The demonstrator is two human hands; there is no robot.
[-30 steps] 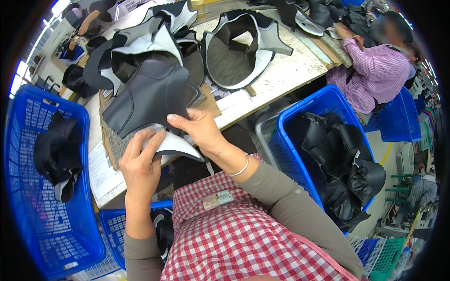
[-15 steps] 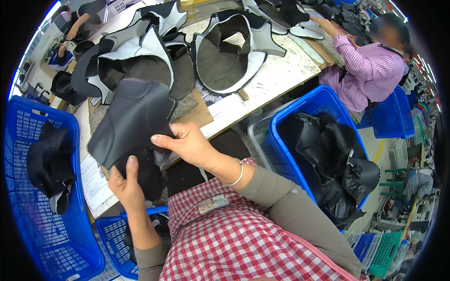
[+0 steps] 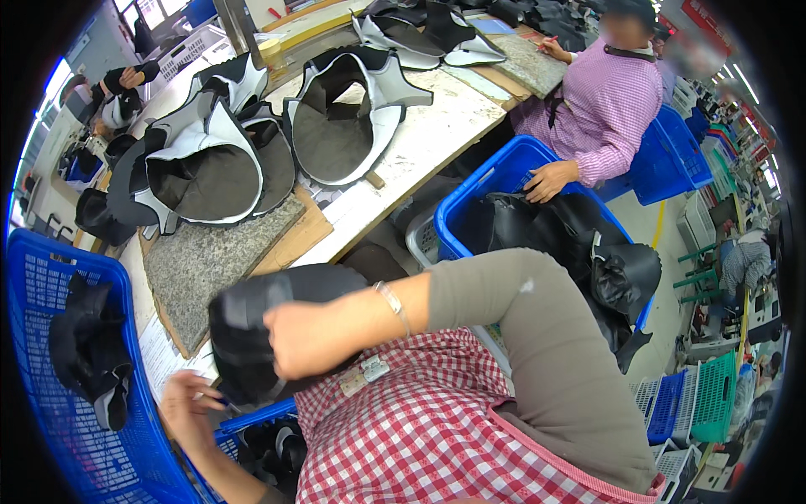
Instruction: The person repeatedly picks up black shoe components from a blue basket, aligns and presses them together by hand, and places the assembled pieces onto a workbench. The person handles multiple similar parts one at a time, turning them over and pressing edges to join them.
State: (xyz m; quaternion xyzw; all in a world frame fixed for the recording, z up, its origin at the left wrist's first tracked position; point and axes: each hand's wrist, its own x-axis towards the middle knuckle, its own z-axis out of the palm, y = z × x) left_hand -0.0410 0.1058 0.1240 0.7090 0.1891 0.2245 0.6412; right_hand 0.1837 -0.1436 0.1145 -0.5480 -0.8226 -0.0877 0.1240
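Note:
A black leather boot upper [image 3: 269, 294] is low in front of my apron, at the near edge of the table. Closed and slightly blurred, my right hand [image 3: 306, 340] grips it from above; its fingertips are hidden. Just left of the upper, my left hand [image 3: 189, 407] has curled fingers. A thin dark thing [image 3: 223, 402] shows by those fingertips, too small to name. Behind the upper, a grey speckled slab [image 3: 214, 260] lies on the table. Several boot uppers with white edges and dark lining, such as this one [image 3: 336, 118], stand farther back.
A blue basket [image 3: 126, 294] with black pieces stands at the left, another blue basket [image 3: 449, 223] full of black uppers at the right. A co-worker's hand [image 3: 552, 181] rests in the right basket. A smaller blue crate [image 3: 269, 412] sits below my left arm.
The upper has come down off the slab toward my lap. My left hand has come away from it. My right forearm has swung across. The co-worker's hand now reaches into the right basket.

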